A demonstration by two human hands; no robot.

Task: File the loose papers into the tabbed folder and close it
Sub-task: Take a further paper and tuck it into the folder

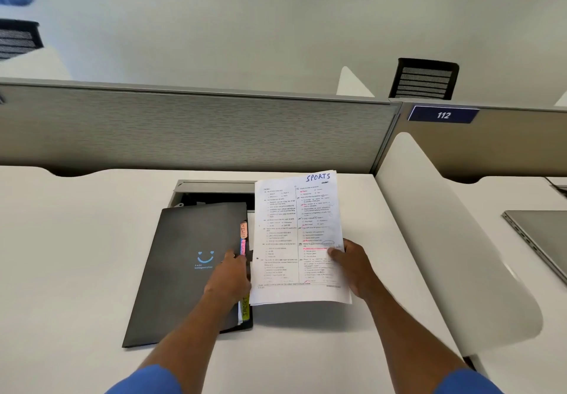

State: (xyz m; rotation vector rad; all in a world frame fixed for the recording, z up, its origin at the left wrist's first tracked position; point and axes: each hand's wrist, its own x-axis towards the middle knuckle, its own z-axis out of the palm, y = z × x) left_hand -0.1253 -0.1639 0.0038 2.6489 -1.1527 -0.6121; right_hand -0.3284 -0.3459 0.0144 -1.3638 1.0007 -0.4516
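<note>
A dark grey tabbed folder [184, 267] with a blue smiley logo lies shut on the white desk [76, 240]. Coloured tabs [244, 234] stick out along its right edge: orange, pink and, lower down, yellow-green. My left hand [230, 277] rests on the folder's right edge by the tabs, fingers at the cover's rim. My right hand [349, 263] holds a stack of printed papers [294, 234], marked "SPORTS" in blue at the top, lifted just right of the folder. Its thumb presses on the front sheet.
An open cable tray [211, 189] is recessed in the desk behind the folder. A grey partition [184, 129] bounds the back. A white curved divider [435, 225] stands to the right, with a closed laptop [540, 240] beyond it.
</note>
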